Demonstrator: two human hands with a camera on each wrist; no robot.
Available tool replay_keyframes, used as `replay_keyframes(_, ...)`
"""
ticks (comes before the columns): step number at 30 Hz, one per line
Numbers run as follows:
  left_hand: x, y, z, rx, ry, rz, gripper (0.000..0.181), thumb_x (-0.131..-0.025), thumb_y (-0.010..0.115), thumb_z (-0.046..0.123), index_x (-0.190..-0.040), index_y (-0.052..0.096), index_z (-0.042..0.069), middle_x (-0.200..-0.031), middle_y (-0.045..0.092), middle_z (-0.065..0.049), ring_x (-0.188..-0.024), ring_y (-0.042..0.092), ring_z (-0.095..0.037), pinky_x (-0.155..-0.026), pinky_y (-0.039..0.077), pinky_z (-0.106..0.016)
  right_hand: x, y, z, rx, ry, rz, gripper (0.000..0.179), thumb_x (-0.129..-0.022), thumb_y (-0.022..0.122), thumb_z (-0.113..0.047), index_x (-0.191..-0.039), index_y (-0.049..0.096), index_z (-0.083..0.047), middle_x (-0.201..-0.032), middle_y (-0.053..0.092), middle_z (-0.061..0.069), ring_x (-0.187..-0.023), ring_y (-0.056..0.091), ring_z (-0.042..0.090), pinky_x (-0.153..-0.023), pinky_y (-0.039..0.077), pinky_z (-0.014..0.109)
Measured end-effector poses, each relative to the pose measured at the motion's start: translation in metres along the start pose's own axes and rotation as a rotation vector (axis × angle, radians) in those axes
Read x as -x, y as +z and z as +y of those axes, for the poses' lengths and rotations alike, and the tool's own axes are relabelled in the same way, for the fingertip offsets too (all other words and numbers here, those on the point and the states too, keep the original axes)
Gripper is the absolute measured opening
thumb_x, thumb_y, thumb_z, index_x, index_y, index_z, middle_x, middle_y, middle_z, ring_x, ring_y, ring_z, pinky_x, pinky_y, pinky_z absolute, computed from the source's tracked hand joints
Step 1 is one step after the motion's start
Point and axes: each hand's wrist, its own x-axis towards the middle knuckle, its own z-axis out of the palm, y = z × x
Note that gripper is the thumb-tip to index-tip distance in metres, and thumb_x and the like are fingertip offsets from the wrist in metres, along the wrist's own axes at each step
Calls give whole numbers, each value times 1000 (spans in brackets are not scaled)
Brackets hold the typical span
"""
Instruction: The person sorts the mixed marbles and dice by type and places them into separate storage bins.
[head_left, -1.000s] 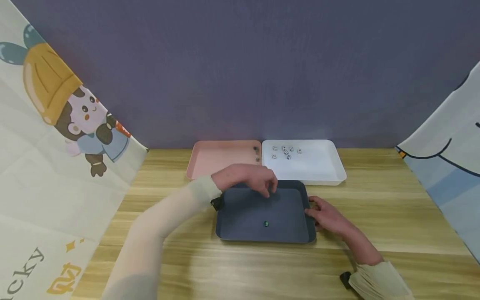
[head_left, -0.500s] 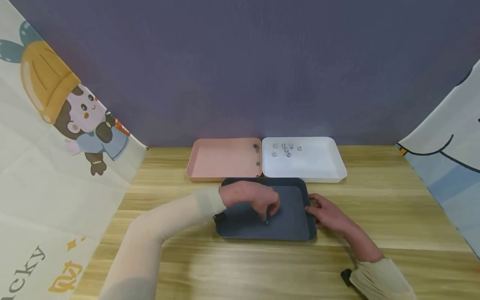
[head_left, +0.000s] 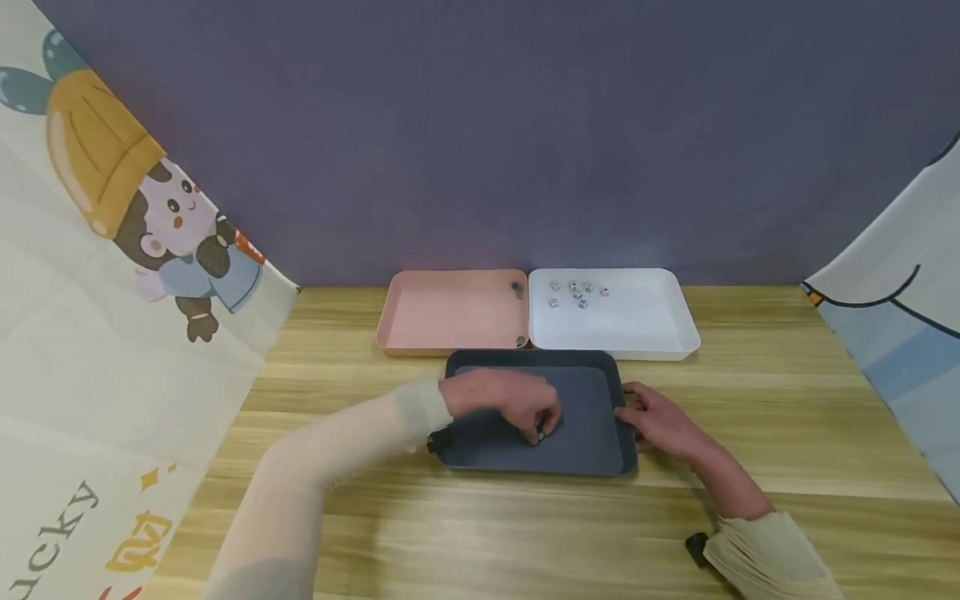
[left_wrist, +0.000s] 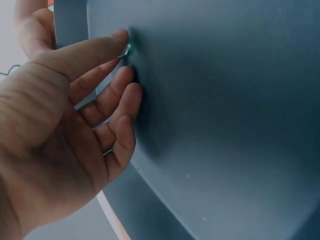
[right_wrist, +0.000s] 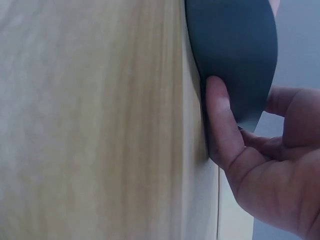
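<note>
In the head view, my left hand [head_left: 525,400] reaches down into a dark grey tray [head_left: 588,417]. Its thumb and index finger pinch a small green glass marble [left_wrist: 127,50] at the tray's floor, as the left wrist view shows; the fingers hide part of it. The other fingers are loosely bent. At the tray's right side, my right hand [head_left: 660,423] holds the rim. From the right wrist view, one finger lies along the outside of the tray wall [right_wrist: 235,45], low down near the wooden table, with the rest of the hand around the edge.
Behind the dark tray stand a pink tray [head_left: 450,312] and a white tray [head_left: 637,312], side by side. A few small marbles [head_left: 517,289] lie at the pink tray's right end. Several white dice [head_left: 577,293] are in the white tray. Patterned cloths hang at both sides.
My left hand has come down from the tray's far part to the green marble and now pinches it. In the pink tray, a marble has rolled toward the near edge. My right hand keeps its hold.
</note>
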Motion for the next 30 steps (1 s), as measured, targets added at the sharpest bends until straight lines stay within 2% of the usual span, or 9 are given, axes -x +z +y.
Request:
replay_keyframes(9, -1, 4, -4, 54, 23, 15, 6, -89, 74, 23, -92, 70, 21, -83, 64, 11, -70, 60, -5, -63, 47, -21, 1, 1, 0, 11, 1, 9, 55, -101, 51, -15, -145, 27, 6, -113, 55, 27, -84, 63, 27, -66, 55, 41)
replay_keyframes(13, 1, 1, -9, 170, 37, 21, 4, -92, 70, 20, -95, 69, 18, -86, 65, 7, -72, 59, -8, -64, 47, -22, 1, 1, 0, 14, 1, 7, 55, -101, 51, -15, -145, 26, 6, -111, 54, 25, -83, 62, 27, -66, 55, 41)
replay_keyframes(18, 9, -6, -19, 306, 71, 89, 9, -96, 64, 17, -101, 70, 13, -88, 66, 4, -70, 58, -12, -64, 47, -24, 1, 2, 0, 2, -4, 3, 55, -101, 51, -14, -145, 26, 7, -107, 54, 23, -80, 61, 26, -66, 55, 41)
replay_keyframes(23, 21, -14, -32, 433, 124, 211, 19, -95, 64, 15, -109, 69, 3, -94, 67, 3, -76, 60, -13, -69, 48, -27, 1, 1, 0, -1, -15, -4, 56, -101, 51, -15, -145, 25, 8, -106, 54, 23, -80, 60, 26, -66, 55, 41)
replay_keyframes(26, 28, -17, -44, 536, 148, 350, 23, -95, 65, 14, -110, 69, -3, -96, 69, -2, -81, 62, -18, -73, 49, -32, 1, 0, 0, -1, -9, -6, 57, -101, 51, -15, -145, 24, 8, -107, 54, 23, -81, 61, 26, -66, 55, 42)
replay_keyframes(30, 42, -19, -60, 698, 142, 535, 25, -95, 64, 12, -112, 67, -7, -101, 67, -21, -86, 60, -39, -78, 48, -50, 1, 0, 1, 11, 1, 4, 57, -101, 52, -15, -145, 24, 8, -110, 54, 25, -82, 61, 27, -66, 55, 42)
